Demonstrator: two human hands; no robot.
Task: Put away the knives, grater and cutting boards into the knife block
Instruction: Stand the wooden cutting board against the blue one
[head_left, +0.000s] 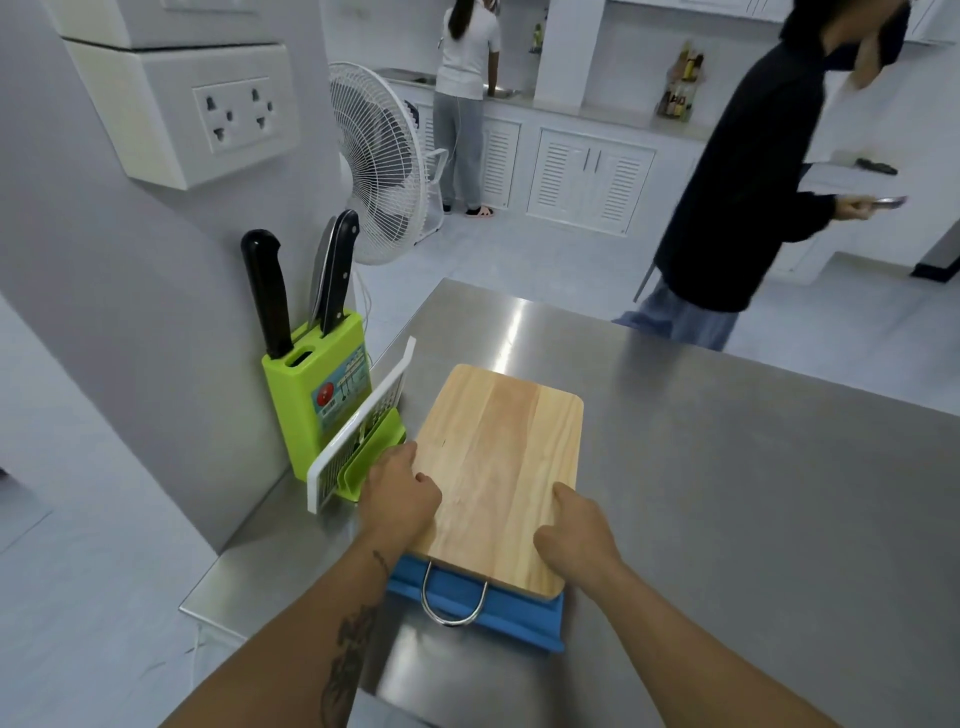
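Observation:
A wooden cutting board (501, 467) with a metal loop handle (453, 605) lies on top of a blue cutting board (511, 616) on the steel table. My left hand (400, 499) grips the wooden board's left edge. My right hand (574, 535) grips its right edge, thumb on top. The green knife block (317, 400) stands at the table's left edge against the wall. Two black-handled knives (267, 291) (337, 270) stick up from its slots. A white grater (358, 426) leans in the block's front rack.
The steel table (727, 493) stretches right and forward. A white fan (379, 166) stands on the floor behind the block. One person in dark clothes (753, 182) stands at the table's far side; another stands at the far counter. A wall socket box (197, 109) juts out above the block.

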